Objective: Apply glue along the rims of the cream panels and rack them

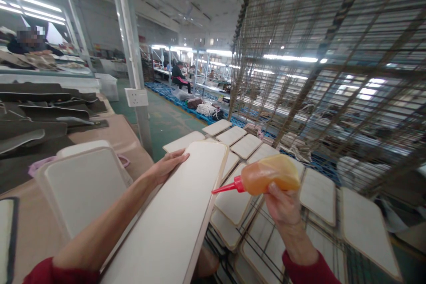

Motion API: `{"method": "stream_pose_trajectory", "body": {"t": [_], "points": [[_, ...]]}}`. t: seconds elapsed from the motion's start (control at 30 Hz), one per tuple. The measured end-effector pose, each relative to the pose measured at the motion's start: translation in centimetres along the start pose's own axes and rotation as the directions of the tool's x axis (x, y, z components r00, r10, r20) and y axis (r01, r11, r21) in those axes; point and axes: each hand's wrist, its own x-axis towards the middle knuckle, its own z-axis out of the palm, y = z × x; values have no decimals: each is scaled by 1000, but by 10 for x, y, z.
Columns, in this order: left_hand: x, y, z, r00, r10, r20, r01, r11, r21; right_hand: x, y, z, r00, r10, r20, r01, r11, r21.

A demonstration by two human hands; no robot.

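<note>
Two bare hands are at work in front of us, red sleeves point(63, 271) pushed back from the wrists. Our left hand point(169, 167) grips the left edge of a long white panel point(176, 204), near its far end; the panel slants from the near side up to the middle of the scene. We see one fingertip resting on the white face and other fingers bunched along the edge, but cannot tell how they sit underneath. Our right hand point(284, 204) pinches a bottle of amber liquid point(271, 174) from below, the thumb on the near side and the other fingers mostly hidden. We hold the bottle almost level, its red nozzle point(228, 185) pointing left with the tip right at the panel's right edge; whether it touches, we cannot tell. Beyond and to the right, smaller white panels point(246, 145) lie in rows under a tall wire grid point(299, 17). On the left, pale padded pieces point(88, 186) stand on a brown table point(128, 135), with dark grey pieces point(43, 115) farther off. Far away, a person point(179, 75) sits beside blue pallets point(158, 88).
</note>
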Motion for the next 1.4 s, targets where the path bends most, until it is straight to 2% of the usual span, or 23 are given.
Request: {"method": "stream_pose_trajectory", "body": {"t": [0.47, 0.87, 1.4], "points": [[18, -1, -5, 1000, -1, 29, 0, 1000, 18, -7, -1, -1, 1000, 14, 16, -13, 999, -40], [29, 6, -1, 998, -24, -65, 24, 1000, -10, -11, 6, -8, 1000, 22, 18, -21, 999, -50], [44, 11, -11, 995, -28, -100, 28, 1000, -2, -13, 8, -7, 996, 76, 39, -73, 995, -67]]}}
